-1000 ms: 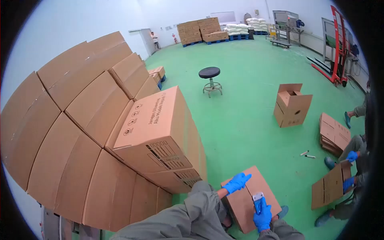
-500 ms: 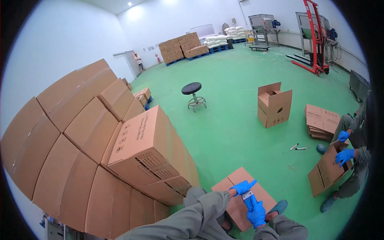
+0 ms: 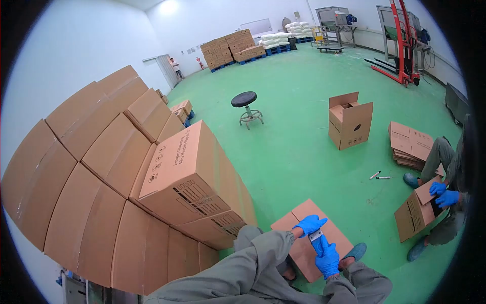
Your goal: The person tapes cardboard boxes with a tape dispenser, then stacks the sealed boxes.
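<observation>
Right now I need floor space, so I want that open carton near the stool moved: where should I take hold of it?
Grip the open carton by two opposite side walls just below the flaps, coming from above: it stands upright, top open, and the raised flaps would probably bend.

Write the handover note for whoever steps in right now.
Left hand: on the closed box, at the tool's top end; grip unclear.
Right hand: shut on a small pale tool held against the box top.
Box lies on the green floor between the feet, beside the stacked cartons.
Done: flaps are closed. Left: the tool's work on the top, extent unclear.
</observation>
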`<state>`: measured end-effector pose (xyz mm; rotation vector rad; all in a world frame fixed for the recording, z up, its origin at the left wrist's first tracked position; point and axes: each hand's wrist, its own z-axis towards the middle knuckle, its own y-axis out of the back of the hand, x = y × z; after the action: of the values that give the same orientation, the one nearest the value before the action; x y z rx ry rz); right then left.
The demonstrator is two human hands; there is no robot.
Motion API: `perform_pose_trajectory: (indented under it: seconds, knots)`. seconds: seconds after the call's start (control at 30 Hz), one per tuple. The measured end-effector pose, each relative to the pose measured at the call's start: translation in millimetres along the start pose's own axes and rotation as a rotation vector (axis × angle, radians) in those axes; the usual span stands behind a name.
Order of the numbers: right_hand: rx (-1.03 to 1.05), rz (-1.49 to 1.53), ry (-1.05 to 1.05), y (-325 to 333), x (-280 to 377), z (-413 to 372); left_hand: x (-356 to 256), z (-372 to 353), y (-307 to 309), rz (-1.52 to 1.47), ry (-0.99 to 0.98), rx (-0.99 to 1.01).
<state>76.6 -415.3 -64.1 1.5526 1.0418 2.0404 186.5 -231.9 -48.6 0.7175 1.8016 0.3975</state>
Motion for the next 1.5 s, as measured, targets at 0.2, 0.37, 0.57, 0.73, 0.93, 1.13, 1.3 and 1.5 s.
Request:
perform_pose_trajectory:
  seconds: [0.2, 0.37, 0.57, 0.73, 0.93, 1.13, 1.3, 1.5]
  knots:
    - [0.004, -0.007, -0.007, 4, 4, 1, 29, 25, -10, -0.035, -0.085, 0.053]
    - [0.025, -0.017, -0.016, 5, 5, 0, 25, 14, -6, -0.262, 0.026, 0.124]
    - [0.009, -0.038, -0.003, 2, 3, 2, 38, 19, -13, -0.312, -0.002, 0.152]
    - [0.013, -0.029, 0.006, 4, 4, 2, 46, 24, -15, -0.239, -0.023, 0.115]
    - [0.027, -0.03, -0.004, 4, 5, 3, 44, 21, -7, -0.127, -0.025, 0.059]
    - [0.009, -0.048, -0.011, 0, -2, -1, 20, -3, 41, -0.47, -0.07, -0.037]
    - [0.04, -0.018, -0.002, 8, 10, 3, -9, -23, 86, -0.459, -0.06, -0.116]
    - [0.018, -0.032, 0.019, 3, 0, 2, 21, -3, 27, -0.222, 0.124, 0.16]
